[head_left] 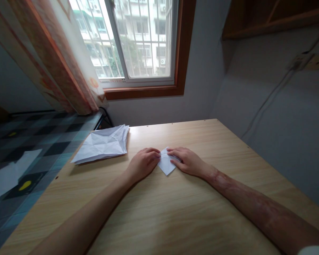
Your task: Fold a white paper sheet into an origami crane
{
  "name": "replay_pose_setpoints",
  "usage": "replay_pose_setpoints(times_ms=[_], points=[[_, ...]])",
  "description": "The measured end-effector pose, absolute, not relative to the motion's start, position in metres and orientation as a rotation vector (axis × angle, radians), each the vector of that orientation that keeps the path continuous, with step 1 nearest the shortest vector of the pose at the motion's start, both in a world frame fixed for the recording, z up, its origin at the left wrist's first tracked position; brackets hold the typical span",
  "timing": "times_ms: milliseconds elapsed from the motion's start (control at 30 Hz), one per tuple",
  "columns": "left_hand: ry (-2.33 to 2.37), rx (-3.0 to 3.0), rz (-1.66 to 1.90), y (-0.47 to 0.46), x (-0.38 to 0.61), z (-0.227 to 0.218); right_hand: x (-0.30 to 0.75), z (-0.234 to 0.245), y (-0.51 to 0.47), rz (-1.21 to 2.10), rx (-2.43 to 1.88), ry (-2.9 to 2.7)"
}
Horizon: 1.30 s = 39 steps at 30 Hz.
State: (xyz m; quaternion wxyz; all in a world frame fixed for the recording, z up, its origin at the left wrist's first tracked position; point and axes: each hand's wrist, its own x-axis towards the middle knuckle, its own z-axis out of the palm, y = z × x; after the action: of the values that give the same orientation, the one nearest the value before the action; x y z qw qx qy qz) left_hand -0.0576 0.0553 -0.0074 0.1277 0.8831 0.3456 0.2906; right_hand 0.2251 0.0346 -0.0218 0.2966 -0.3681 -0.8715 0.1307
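Your left hand (144,162) at 9 o'clock, right hand (188,161) at 3 o'clock of folded paper (166,165); curled fingers touch opposite sides, likely steadying; can't tell if pinching.

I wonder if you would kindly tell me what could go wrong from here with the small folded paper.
The folded paper is small, and the left hand and right hand touch it from opposite sides; uneven pressure might skew it or crease it in the wrong place.

The creased paper stack lies at the left edge of the table, so a bump from the left arm could perhaps push sheets off.
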Motion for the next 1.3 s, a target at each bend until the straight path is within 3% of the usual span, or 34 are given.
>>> replay_pose_setpoints(times_ms=[367, 1300], points=[[1.216, 2.601, 0.819, 0.049, -0.056, -0.002, 0.226, -0.024, 0.040, 0.257, -1.144, -2.119], [1.398, 2.102, 1.002, 0.047, -0.049, -0.011, 0.223, -0.010, 0.027, 0.344, -0.798, -2.304]])
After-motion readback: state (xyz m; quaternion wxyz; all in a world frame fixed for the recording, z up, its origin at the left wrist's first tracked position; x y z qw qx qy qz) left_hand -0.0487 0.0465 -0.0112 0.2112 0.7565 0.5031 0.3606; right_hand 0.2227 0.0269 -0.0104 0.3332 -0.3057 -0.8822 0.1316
